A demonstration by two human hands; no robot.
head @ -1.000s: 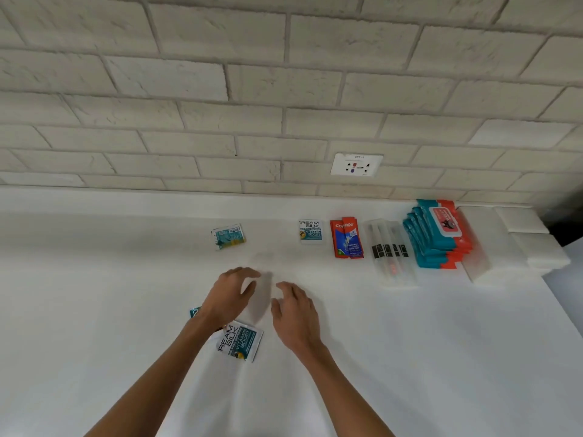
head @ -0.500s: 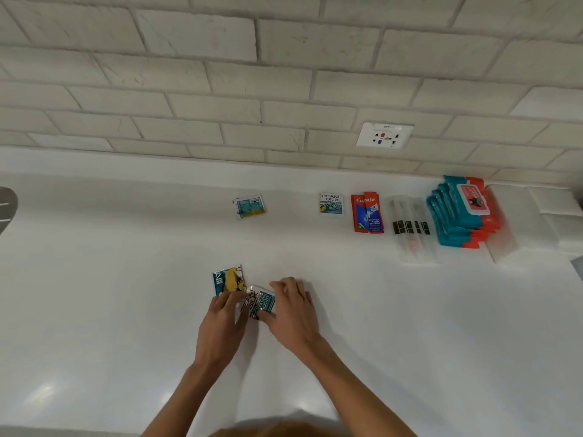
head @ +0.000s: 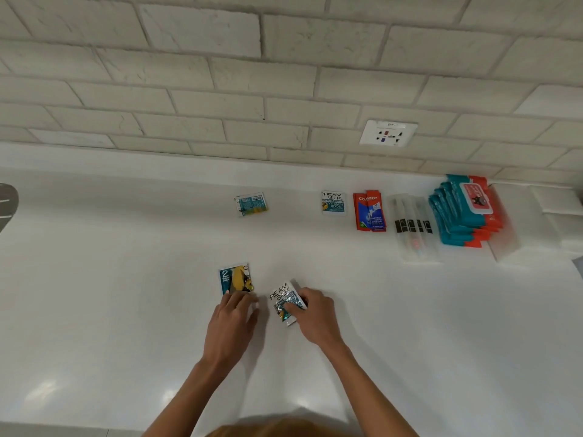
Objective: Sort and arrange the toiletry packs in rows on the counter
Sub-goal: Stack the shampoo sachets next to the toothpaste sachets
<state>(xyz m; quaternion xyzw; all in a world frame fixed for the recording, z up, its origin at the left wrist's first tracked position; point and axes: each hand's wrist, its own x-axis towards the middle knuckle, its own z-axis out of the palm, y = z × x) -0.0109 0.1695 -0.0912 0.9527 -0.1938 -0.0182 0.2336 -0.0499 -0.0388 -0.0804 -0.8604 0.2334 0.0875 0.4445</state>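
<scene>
brick wall (head: pixel 220 74) | wall socket (head: pixel 388 134) | grey object at left edge (head: pixel 8 203)

Both bare hands low over the counter, close together

The left hand (head: pixel 232 323) lies palm down, fingers together and pressing forward. The right hand (head: pixel 315 313) curls inward, fingertips seemingly pinching, though the grip is partly hidden. Both forearms reach up from below.

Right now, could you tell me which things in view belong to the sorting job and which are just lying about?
Part of the job:
teal-and-yellow sachet under the left hand
white Cream Silk sachet in the right hand
back row: teal sachet, Cream Silk sachet, red toothpaste sachets, clear toothbrush packs, teal-and-orange wipe packs

Lying about:
white wall socket
grey object at the left edge
</scene>
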